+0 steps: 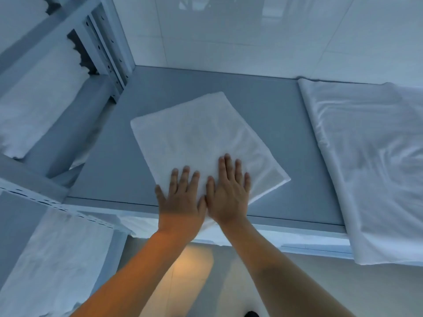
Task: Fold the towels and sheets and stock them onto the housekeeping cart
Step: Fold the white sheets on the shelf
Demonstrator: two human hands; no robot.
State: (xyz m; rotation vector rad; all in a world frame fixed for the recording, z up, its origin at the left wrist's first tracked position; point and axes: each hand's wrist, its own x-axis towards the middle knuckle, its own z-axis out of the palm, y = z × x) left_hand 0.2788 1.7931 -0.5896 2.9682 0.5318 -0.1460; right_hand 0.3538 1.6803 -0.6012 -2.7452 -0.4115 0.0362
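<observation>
We see a folded white towel [201,143] lying skewed on the grey table [270,115]. Left hand [180,197] and right hand [229,193] rest flat on its near corner, fingers spread, thumbs touching. A loose white sheet [370,161] lies apart at right; shelves [45,92] with linen stand left.

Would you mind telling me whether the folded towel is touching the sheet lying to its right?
Apart. The head view shows a strip of bare grey table between the folded towel and the sheet.
</observation>
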